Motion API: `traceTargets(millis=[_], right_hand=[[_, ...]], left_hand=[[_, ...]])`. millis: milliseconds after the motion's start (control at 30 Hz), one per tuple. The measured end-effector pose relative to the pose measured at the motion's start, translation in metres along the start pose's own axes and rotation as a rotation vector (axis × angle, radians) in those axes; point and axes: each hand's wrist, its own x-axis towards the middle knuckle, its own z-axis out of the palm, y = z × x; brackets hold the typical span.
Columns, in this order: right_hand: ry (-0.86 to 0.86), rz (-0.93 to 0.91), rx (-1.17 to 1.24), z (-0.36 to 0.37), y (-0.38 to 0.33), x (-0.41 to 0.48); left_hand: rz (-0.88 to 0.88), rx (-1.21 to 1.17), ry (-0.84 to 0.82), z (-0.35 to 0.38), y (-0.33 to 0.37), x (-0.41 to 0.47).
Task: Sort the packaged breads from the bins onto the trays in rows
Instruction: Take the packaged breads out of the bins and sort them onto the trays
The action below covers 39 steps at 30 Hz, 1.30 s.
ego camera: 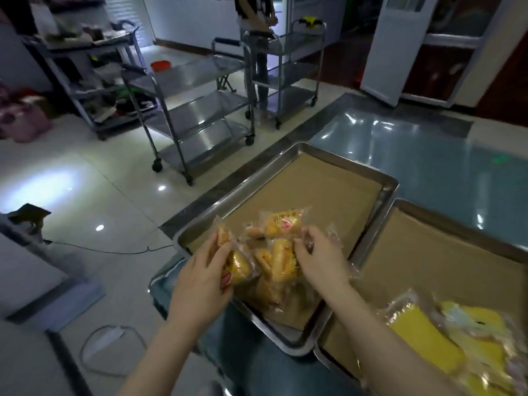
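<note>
1. Steel trolley stands on the floor well beyond the left rim of the lined tray. A black cable trails over the tiles toward the tray's near-left corner.
2. Left hand reaches in over the lined tray's near-left rim. Its fingers are curled and pinch the end packet at the left edge of the heap.
3. Heap of packaged breads sits in the near-left part of the lined tray, squarely between the two hands. The packets are jumbled, with long axes pointing every way, and no row is laid yet.
4. Right hand comes in over the lined tray's near-right rim. Its fingers are bent down and grip the clear wrapping on the heap's right side. Which single packet they have, I cannot tell.
5. Both hands touch the heap, so neither is nearer. The tray's bare brown lining runs away from the fingertips toward its far-right corner. Judgement: each packet must be drawn outward from the heap, turned to a common axis, and set down there.
6. Second tray lies just beside the lined tray's right rim, also lined. Yellow packets lie piled at its near end.
7. Table carries both trays and shows beyond the lined tray's far rim. No bins are in view.
</note>
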Motion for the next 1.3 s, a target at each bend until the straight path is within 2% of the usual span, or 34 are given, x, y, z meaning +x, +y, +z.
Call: traceTargets(millis=[100, 267, 367, 533, 700, 767, 833, 933, 1000, 1300], right_hand=[[-0.109, 0.079, -0.24, 0.029, 0.009, 0.017], [-0.101, 0.172, -0.441, 0.06, 0.037, -0.008], [-0.107, 0.231, -0.498, 0.08, 0.04, -0.015], [-0.137, 0.342, -0.482, 0.099, 0.033, -0.004], [-0.259, 0.468, -0.449, 0.091, 0.028, 0.024], [-0.283, 0.467, -0.452, 0.085, 0.026, 0.029], [-0.217, 0.424, -0.459, 0.079, 0.02, 0.024], [0.06, 0.341, -0.297, 0.064, 0.002, 0.008], [0.184, 0.323, -0.185, 0.044, -0.01, -0.002], [0.27, 0.084, -0.355, -0.083, -0.004, -0.081]], left_hand=[[0.106, -0.029, -0.086, 0.018, -0.018, 0.047], [0.285, -0.055, -0.348, 0.059, -0.04, 0.087], [0.39, -0.031, -0.484, 0.087, -0.054, 0.102], [0.463, -0.065, -0.626, 0.107, -0.064, 0.132], [0.537, 0.009, -0.762, 0.099, -0.065, 0.16], [0.584, -0.007, -0.692, 0.094, -0.066, 0.162], [0.616, -0.06, -0.558, 0.086, -0.06, 0.158], [0.626, -0.141, -0.396, 0.064, -0.04, 0.152], [0.659, -0.161, -0.326, 0.047, -0.022, 0.146], [0.888, -0.009, -0.06, -0.008, 0.093, 0.089]])
